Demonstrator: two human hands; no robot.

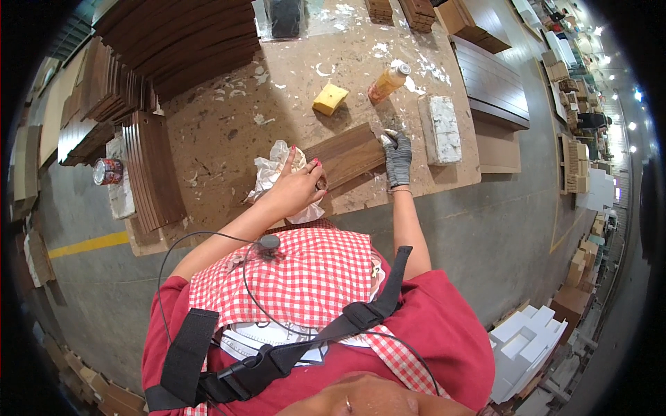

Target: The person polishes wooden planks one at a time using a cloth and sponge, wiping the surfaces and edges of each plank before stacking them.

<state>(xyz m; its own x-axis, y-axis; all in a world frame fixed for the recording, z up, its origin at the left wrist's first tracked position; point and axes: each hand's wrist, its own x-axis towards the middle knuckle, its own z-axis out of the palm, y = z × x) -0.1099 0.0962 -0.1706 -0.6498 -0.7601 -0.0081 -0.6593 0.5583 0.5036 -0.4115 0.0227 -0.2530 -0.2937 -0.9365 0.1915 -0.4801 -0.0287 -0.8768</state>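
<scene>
A brown wooden board (350, 154) lies slantwise on the paint-spotted workbench in front of me. My right hand (397, 161), in a grey glove, grips the board's right end with the fingers over its edge. My bare left hand (295, 186) is at the board's left end, fingers curled. A small dark brown thing shows under its fingertips, but I cannot make out its kind. Crumpled white paper or cloth (269, 168) lies under and beside that hand. Beyond the board sit a yellow sponge-like block (330, 100) and a bottle of orange-yellow content (388, 83).
A white-smeared block (441, 130) stands right of my gloved hand. Dark boards are stacked high at the back left (180, 41), with more boards (154, 170) at the left edge. A tin (107, 171) sits beside them. Long panels (491, 82) lie beyond the bench's right edge.
</scene>
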